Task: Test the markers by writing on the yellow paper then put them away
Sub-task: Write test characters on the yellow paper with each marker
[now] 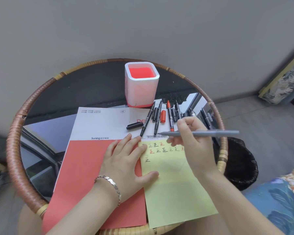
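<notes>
1. On the round rattan-rimmed table [15, 133], a yellow paper [173, 192] lies at the near right, overlapping the right edge of a red-and-white booklet [85, 167].
2. Left hand [124, 160]: fingers straight and spread, palm down, pressing on the booklet and the paper's left edge, with the thumb resting on the paper. A metal bracelet [112, 184] sits on the wrist.
3. Right hand [193, 143]: fingers curled round a grey marker [210, 133], which is held roughly level with its tip pointing left, just past the paper's top edge. Whether the tip touches anything cannot be told.
4. Rows of black and red characters are written near the top of the paper.
5. Loose markers [170, 116], mostly black and one red, lie side by side beyond the paper. A black cap [134, 125] and a red cap [163, 116] lie among them.
6. A white pen holder [141, 85] with a red interior stands upright just behind the markers.
</notes>
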The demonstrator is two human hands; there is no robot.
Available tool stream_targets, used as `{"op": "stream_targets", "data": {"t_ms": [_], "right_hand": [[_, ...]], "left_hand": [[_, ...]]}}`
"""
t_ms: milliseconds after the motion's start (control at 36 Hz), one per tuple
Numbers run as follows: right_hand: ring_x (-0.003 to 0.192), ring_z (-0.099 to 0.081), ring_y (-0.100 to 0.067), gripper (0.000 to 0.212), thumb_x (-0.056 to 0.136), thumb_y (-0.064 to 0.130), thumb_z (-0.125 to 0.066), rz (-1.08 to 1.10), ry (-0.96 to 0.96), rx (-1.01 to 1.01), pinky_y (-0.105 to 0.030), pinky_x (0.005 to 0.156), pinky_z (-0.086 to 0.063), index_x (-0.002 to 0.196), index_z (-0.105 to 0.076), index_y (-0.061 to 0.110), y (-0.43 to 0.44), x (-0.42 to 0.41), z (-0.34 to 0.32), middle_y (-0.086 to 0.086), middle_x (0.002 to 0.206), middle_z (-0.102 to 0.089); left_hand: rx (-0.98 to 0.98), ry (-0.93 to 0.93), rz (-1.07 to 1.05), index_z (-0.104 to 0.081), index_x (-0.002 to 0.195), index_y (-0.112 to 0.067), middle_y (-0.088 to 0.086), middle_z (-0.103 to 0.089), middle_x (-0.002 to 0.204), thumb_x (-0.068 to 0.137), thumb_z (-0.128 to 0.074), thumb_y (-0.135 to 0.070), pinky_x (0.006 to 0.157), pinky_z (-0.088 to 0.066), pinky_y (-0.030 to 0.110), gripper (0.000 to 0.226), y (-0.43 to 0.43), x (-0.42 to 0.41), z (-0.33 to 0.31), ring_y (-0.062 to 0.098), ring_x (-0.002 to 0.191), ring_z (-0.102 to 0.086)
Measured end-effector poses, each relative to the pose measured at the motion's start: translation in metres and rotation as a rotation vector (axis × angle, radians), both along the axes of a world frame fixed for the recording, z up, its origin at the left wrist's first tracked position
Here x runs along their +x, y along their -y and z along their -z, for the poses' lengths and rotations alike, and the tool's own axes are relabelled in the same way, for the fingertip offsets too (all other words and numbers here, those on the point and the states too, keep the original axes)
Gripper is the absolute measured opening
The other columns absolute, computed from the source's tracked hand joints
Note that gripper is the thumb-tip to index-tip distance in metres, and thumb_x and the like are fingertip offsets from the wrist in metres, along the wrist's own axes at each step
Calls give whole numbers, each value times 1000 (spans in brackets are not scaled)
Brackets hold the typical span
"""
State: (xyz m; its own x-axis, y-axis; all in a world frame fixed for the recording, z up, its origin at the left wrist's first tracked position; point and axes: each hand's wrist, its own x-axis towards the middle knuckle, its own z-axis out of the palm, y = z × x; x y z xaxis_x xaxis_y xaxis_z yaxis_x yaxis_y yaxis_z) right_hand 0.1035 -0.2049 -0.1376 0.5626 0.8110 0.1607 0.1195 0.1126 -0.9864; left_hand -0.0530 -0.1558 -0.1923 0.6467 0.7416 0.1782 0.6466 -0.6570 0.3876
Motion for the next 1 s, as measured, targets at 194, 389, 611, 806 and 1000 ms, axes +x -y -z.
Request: {"op": "stream_targets", "data": {"t_ms": [194, 389, 611, 806, 1000], "right_hand": [[59, -64, -9, 14, 86, 21, -59, -61, -60, -196, -18, 53, -48, 74, -62, 15, -2, -18, 21, -1, 65, -67], [35, -46, -11, 41, 77, 26, -71, 148, 61, -201, -16, 45, -40, 49, -47, 9, -1, -23, 33, 0, 34, -50], [32, -40, -7, 40, 80, 5, -60, 230, 177, -180, -14, 46, -35, 46, -40, 2, 1, -23, 42, 1, 32, -41], [35, -42, -8, 37, 78, 6, -60, 215, 218, -189, -16, 46, -36, 47, -41, -1, -1, -24, 44, -9, 35, -44], [35, -42, -7, 37, 78, 7, -61, 210, 224, -196, -16, 47, -37, 46, -43, 3, -1, -24, 45, -4, 34, -46]], "left_hand": [[13, -14, -13, -67, 105, -26, -3, -62, 122, 62, -42, -71, 99, -22, 36, 67, 0, -1, 1, 21, 120, -53], [19, -17, -20, -67, 105, -26, -2, -62, 121, 61, -42, -71, 98, -22, 35, 68, 1, -1, 1, 22, 120, -53], [-5, 112, -17, -66, 106, -26, -1, -61, 122, 65, -46, -67, 99, -23, 36, 62, 1, -3, 0, 19, 122, -49], [18, 66, 35, -65, 110, -28, -5, -59, 127, 66, -45, -65, 100, -21, 37, 62, 3, -5, 2, 17, 123, -47], [30, 45, 18, -67, 109, -27, -6, -61, 125, 65, -44, -66, 99, -22, 37, 63, 4, -4, 0, 20, 121, -51]]}}
